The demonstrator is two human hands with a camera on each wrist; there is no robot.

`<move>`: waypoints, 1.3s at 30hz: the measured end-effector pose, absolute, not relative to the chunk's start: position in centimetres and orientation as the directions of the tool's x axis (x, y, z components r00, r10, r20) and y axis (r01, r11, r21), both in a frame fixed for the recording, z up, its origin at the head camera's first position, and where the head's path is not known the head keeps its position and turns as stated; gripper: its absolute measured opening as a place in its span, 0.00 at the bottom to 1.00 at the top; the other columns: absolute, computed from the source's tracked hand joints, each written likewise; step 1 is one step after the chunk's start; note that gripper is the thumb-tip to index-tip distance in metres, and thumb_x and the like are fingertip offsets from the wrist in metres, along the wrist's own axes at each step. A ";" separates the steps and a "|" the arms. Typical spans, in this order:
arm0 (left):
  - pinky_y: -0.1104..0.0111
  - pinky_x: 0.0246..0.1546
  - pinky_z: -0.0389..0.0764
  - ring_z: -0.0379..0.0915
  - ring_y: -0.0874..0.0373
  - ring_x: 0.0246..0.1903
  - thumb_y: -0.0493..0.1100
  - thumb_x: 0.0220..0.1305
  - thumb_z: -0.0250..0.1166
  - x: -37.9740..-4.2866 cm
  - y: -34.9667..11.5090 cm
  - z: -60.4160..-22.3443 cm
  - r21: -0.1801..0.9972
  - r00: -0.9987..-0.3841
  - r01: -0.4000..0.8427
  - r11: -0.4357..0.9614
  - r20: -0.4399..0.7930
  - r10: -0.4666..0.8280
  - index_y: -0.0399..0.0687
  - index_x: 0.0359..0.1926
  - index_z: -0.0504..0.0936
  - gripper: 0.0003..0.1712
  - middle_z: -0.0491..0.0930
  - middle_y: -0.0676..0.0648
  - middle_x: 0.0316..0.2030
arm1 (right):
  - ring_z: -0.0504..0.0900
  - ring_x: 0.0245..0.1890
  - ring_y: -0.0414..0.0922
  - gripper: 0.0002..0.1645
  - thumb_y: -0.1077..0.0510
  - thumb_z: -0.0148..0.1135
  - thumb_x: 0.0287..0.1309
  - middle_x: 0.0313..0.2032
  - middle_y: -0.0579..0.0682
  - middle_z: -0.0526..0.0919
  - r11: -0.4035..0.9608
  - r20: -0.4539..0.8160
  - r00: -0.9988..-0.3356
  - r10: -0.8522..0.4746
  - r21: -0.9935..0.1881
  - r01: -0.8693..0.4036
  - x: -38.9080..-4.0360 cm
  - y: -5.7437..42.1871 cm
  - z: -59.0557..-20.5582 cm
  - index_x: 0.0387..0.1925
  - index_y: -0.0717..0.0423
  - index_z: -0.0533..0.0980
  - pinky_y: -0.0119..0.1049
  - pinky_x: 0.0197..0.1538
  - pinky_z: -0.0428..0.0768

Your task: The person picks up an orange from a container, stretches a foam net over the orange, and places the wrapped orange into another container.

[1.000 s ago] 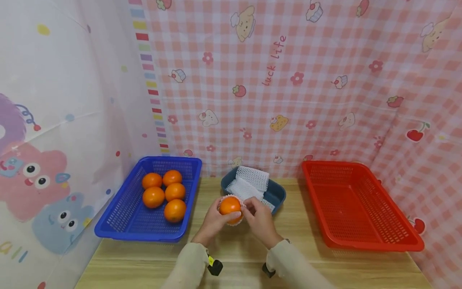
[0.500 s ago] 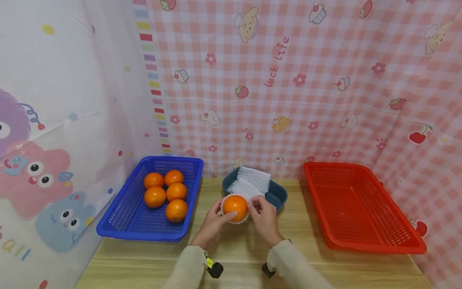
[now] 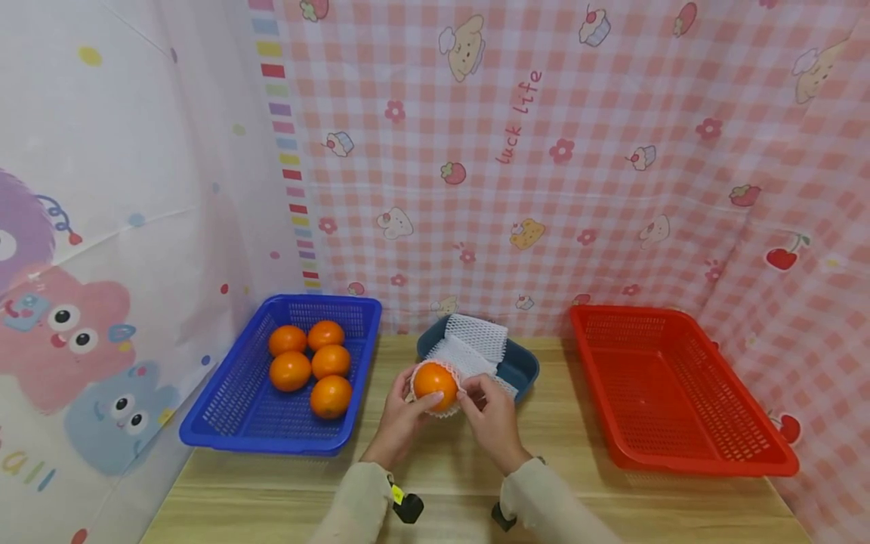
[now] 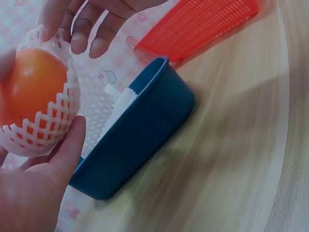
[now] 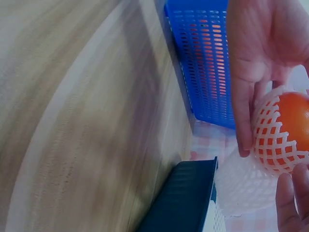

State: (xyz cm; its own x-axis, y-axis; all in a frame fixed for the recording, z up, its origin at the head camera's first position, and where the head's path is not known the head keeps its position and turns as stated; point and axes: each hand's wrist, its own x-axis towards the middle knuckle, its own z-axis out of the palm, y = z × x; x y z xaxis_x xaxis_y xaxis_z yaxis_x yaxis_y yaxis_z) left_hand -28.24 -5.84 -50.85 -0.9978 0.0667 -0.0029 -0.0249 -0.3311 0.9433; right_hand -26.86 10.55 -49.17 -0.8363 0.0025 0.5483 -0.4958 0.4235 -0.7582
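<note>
An orange (image 3: 435, 384) sits in a white foam net sleeve (image 4: 55, 118), its top bare above the sleeve's zigzag edge. My left hand (image 3: 401, 415) grips fruit and sleeve from the left, thumb across the orange's front. From the right, my right hand (image 3: 491, 412) pinches the sleeve's edge between thumb and index finger; its other fingers (image 4: 104, 36) stand off the fruit in the left wrist view. Both hands hold the orange above the table, just in front of a dark teal bin (image 3: 519, 366). More white foam nets (image 3: 476, 338) lie flat in that bin.
On the left stands a blue basket (image 3: 272, 442) with several oranges (image 3: 290, 371) inside. A red basket (image 3: 680, 461) is at the right. Behind the wooden table (image 3: 448, 491) hangs a pink checked curtain (image 3: 408, 151).
The orange has shifted slightly in my hands, first to the right and nearer, then back left. The sleeve's edge now shows higher around it. Both hands keep their hold.
</note>
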 end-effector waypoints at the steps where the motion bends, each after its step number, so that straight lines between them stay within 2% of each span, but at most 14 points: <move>1: 0.61 0.48 0.79 0.73 0.48 0.49 0.37 0.56 0.71 -28.2 -5.9 -50.8 0.950 -0.998 -0.016 -0.312 0.004 0.064 0.44 0.68 0.61 0.42 0.60 0.38 0.64 | 0.76 0.28 0.41 0.08 0.66 0.69 0.55 0.30 0.44 0.79 0.421 0.546 -0.838 -0.009 -0.758 -0.499 -26.8 10.6 -49.2 0.34 0.54 0.78 0.32 0.32 0.79; 5: 0.61 0.53 0.75 0.68 0.47 0.54 0.35 0.53 0.73 -28.2 -6.2 -50.6 0.979 -0.995 0.063 -0.192 0.077 0.068 0.47 0.69 0.61 0.45 0.61 0.42 0.65 | 0.75 0.29 0.40 0.07 0.62 0.70 0.55 0.30 0.42 0.77 0.448 0.512 -0.857 -0.056 -0.754 -0.480 -26.9 10.9 -49.4 0.30 0.51 0.77 0.32 0.33 0.78; 9: 0.56 0.55 0.74 0.68 0.45 0.55 0.33 0.51 0.74 -28.2 -6.5 -50.7 0.986 -0.983 0.146 -0.081 0.154 0.096 0.46 0.70 0.62 0.46 0.65 0.40 0.63 | 0.75 0.32 0.43 0.12 0.54 0.72 0.54 0.30 0.44 0.75 0.486 0.464 -0.884 -0.052 -0.762 -0.428 -27.5 11.3 -49.1 0.27 0.51 0.75 0.34 0.34 0.77; 15: 0.58 0.52 0.76 0.70 0.46 0.53 0.36 0.49 0.76 -28.1 -6.6 -50.6 0.985 -0.973 0.167 0.041 0.158 0.167 0.50 0.70 0.65 0.47 0.67 0.40 0.62 | 0.80 0.40 0.51 0.16 0.56 0.70 0.56 0.41 0.52 0.81 0.432 0.424 -0.902 -0.082 -0.801 -0.415 -28.3 11.4 -48.6 0.45 0.58 0.78 0.42 0.39 0.82; 18: 0.55 0.54 0.75 0.68 0.45 0.56 0.37 0.49 0.77 -28.1 -6.7 -50.7 0.983 -0.969 0.176 0.049 0.165 0.182 0.50 0.70 0.64 0.48 0.65 0.39 0.64 | 0.80 0.39 0.47 0.10 0.59 0.68 0.58 0.39 0.49 0.83 0.439 0.435 -0.896 -0.094 -0.789 -0.429 -28.5 11.5 -48.7 0.41 0.57 0.81 0.39 0.39 0.82; 22: 0.51 0.57 0.72 0.66 0.42 0.58 0.35 0.49 0.76 -27.5 -6.8 -49.9 0.988 -0.977 0.145 0.061 0.133 0.166 0.46 0.73 0.56 0.54 0.62 0.35 0.66 | 0.78 0.36 0.42 0.03 0.60 0.67 0.59 0.34 0.43 0.81 0.460 0.484 -0.871 -0.083 -0.757 -0.465 -28.4 11.5 -48.9 0.34 0.56 0.82 0.34 0.38 0.80; 24: 0.52 0.57 0.72 0.66 0.41 0.57 0.35 0.49 0.76 -27.2 -6.8 -49.4 0.991 -0.983 0.124 0.051 0.116 0.142 0.45 0.74 0.53 0.56 0.62 0.34 0.65 | 0.78 0.34 0.41 0.01 0.61 0.67 0.58 0.32 0.42 0.80 0.454 0.524 -0.848 -0.086 -0.737 -0.501 -28.2 11.3 -48.9 0.32 0.54 0.81 0.33 0.37 0.80; 26: 0.53 0.56 0.73 0.67 0.42 0.57 0.37 0.49 0.76 -27.4 -6.6 -49.6 0.993 -0.989 0.110 0.046 0.105 0.103 0.45 0.74 0.51 0.57 0.62 0.34 0.65 | 0.77 0.33 0.40 0.03 0.63 0.67 0.58 0.32 0.40 0.78 0.442 0.553 -0.827 -0.095 -0.721 -0.533 -27.7 11.0 -48.9 0.32 0.52 0.81 0.32 0.36 0.80; 31: 0.57 0.57 0.73 0.66 0.44 0.59 0.39 0.49 0.77 -28.5 -6.3 -51.2 0.992 -0.992 0.121 0.027 0.120 0.050 0.43 0.73 0.57 0.53 0.63 0.38 0.66 | 0.76 0.32 0.39 0.06 0.65 0.67 0.58 0.33 0.39 0.77 0.415 0.594 -0.790 -0.152 -0.687 -0.597 -26.7 10.6 -48.9 0.33 0.51 0.80 0.31 0.36 0.79; 35: 0.58 0.56 0.74 0.65 0.42 0.60 0.37 0.56 0.72 -28.4 -6.6 -50.9 0.992 -0.986 0.119 -0.034 0.122 0.114 0.44 0.73 0.57 0.48 0.63 0.36 0.67 | 0.78 0.34 0.39 0.05 0.65 0.67 0.57 0.35 0.41 0.78 0.428 0.606 -0.787 -0.119 -0.684 -0.591 -26.7 10.6 -49.2 0.34 0.54 0.80 0.32 0.38 0.80; 39: 0.61 0.51 0.78 0.70 0.42 0.55 0.36 0.60 0.68 -28.2 -6.7 -50.7 0.990 -0.984 0.095 -0.103 0.109 0.139 0.44 0.73 0.57 0.44 0.66 0.34 0.64 | 0.77 0.34 0.39 0.05 0.65 0.67 0.57 0.34 0.42 0.78 0.454 0.617 -0.784 -0.076 -0.678 -0.578 -26.8 10.7 -49.3 0.34 0.54 0.80 0.32 0.37 0.81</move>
State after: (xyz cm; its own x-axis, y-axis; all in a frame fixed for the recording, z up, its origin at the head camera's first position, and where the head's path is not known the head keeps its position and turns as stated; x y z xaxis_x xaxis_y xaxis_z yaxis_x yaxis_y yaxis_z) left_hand -28.22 -6.71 -50.68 -0.9842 0.1395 0.1090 0.0951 -0.1028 0.9901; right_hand -26.84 10.73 -49.31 -0.7835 -0.0758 0.6167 -0.5777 0.4543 -0.6781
